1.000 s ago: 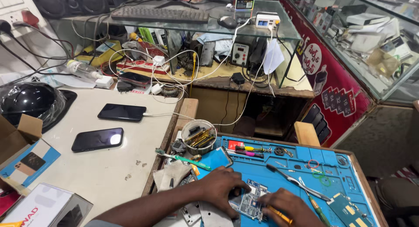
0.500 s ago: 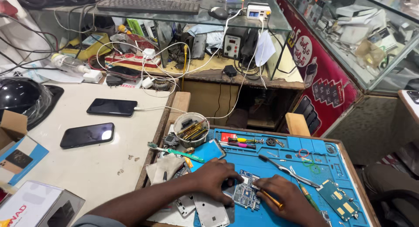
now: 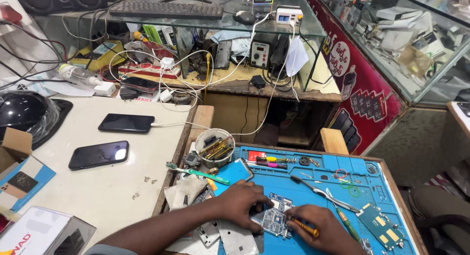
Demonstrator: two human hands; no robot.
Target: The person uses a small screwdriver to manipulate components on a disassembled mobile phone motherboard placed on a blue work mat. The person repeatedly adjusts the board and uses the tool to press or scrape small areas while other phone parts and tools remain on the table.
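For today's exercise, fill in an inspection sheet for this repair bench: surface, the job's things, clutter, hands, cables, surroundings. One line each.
Surface: blue work mat on a wooden bench, white table to its left.
Job's things: opened phone board under both hands; yellow-handled screwdriver.
Clutter: green toothbrush, white cup of tools, tweezers, small green circuit board, two dark phones on the white table.
Hands: left hand presses on the board; right hand holds the screwdriver to it.
Cables: white leads tangled on the back shelf; one plugged into the farther phone.
Surroundings: keyboard on a glass shelf, black helmet, glass display counter.
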